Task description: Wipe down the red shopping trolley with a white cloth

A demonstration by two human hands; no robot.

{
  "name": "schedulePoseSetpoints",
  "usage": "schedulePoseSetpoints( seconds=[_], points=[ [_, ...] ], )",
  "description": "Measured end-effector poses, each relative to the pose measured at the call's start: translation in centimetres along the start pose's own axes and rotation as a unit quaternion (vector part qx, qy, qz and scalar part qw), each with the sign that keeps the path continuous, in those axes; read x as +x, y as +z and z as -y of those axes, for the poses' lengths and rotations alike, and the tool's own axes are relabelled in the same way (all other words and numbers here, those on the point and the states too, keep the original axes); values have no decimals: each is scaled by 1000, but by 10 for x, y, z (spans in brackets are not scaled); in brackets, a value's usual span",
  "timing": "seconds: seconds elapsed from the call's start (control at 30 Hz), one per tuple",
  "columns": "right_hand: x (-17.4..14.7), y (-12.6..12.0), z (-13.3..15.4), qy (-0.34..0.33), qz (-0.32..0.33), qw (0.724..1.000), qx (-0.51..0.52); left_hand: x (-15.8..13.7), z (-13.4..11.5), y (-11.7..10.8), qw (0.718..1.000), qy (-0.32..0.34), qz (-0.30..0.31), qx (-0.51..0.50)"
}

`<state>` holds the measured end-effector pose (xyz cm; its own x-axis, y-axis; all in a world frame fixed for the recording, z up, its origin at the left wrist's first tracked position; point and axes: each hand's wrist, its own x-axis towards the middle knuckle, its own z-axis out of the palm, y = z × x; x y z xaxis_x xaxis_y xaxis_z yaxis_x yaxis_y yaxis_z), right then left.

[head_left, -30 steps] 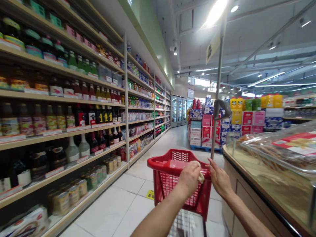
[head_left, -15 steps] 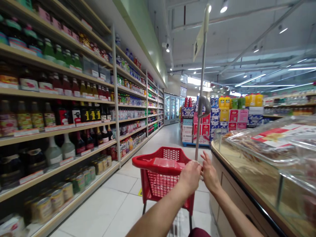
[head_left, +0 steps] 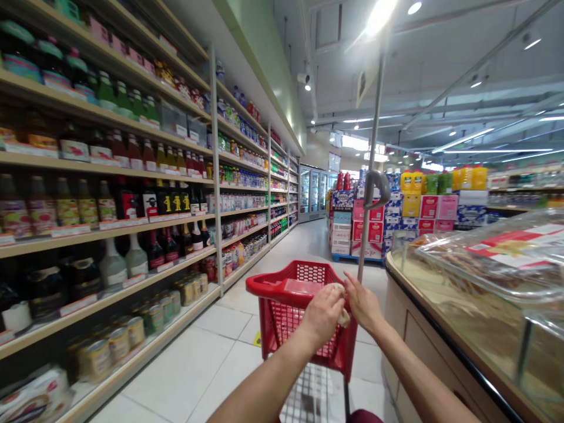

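Note:
My left hand (head_left: pixel 324 314) is closed around a crumpled off-white cloth (head_left: pixel 343 318), part of which hangs out past the fingers. It lies against the right end of the handle bar of a red shopping cart (head_left: pixel 277 287). Right beside it, my right hand (head_left: pixel 363 305) has its fingers bent over the cart's right corner, close to the foot of a metal pole (head_left: pixel 366 241). A grey hook-shaped piece (head_left: pixel 379 189) is fixed partway up this pole. The palm side of my right hand is hidden.
Shelves of bottles and cans (head_left: pixel 145 202) run along the left. A display counter (head_left: pixel 423 317) with clear-lidded food trays (head_left: pixel 497 247) stands close on the right. Stacked drink boxes (head_left: pixel 374 232) and glass-door fridges (head_left: pixel 311 191) are farther ahead, beyond the tiled floor (head_left: pixel 207 346).
My left hand has moved slightly left, and the cloth in it has come into sight. My right hand has shifted left from spread fingers onto the cart's corner. The view has shifted slightly left.

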<state>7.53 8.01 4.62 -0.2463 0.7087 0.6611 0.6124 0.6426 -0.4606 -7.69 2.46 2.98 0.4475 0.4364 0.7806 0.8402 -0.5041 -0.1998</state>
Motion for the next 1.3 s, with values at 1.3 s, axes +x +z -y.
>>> schedulePoseSetpoints(
  seconds=[1.3],
  points=[
    [-22,26,24,-184,-44,981,-52,-69,83,-44,985,-159,-55,25]
  ],
)
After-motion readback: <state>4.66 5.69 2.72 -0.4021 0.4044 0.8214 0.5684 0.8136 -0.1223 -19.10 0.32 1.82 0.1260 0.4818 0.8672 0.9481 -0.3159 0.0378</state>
